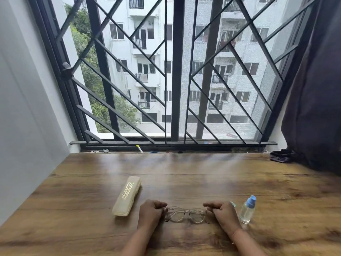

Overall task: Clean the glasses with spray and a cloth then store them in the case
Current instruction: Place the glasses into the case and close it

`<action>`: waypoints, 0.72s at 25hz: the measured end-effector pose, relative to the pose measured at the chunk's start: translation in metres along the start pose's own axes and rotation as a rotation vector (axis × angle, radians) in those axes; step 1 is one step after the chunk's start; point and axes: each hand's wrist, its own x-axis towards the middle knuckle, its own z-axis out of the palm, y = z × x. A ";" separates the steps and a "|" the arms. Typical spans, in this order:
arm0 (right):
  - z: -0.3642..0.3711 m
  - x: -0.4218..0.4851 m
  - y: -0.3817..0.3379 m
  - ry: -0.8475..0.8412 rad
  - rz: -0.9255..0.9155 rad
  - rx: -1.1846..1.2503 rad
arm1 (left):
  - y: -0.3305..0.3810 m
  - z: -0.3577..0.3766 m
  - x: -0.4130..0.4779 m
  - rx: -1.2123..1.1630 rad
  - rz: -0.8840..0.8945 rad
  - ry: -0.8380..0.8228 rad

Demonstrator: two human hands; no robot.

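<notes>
Thin-framed glasses (185, 215) with clear lenses lie near the front middle of the wooden table (184, 172). My left hand (151, 211) pinches their left end and my right hand (222, 211) pinches their right end. A closed cream glasses case (127, 195) with gold lettering lies just left of my left hand. Right of my right hand stands a small clear spray bottle (247, 209) with a blue cap. A pale sliver that may be the cloth (233, 204) peeks out behind my right hand; most of it is hidden.
A barred window (173, 71) runs along the table's far edge, with small bits of litter and a yellow-tipped stick (139, 148) on its sill. A dark curtain (313, 89) hangs at the right, with a dark bundle (281, 156) on the table's far right corner. A white wall (27, 108) borders the left.
</notes>
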 end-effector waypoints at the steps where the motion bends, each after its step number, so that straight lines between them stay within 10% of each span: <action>1: 0.002 0.004 -0.005 -0.001 0.002 0.027 | 0.002 -0.002 -0.002 0.001 0.001 0.027; 10: 0.080 0.056 -0.087 -0.246 -0.153 0.175 | 0.029 -0.045 -0.029 -0.320 -0.054 0.629; 18: 0.159 0.067 -0.128 -0.534 -0.031 0.134 | -0.003 -0.066 -0.031 -0.861 -0.337 0.691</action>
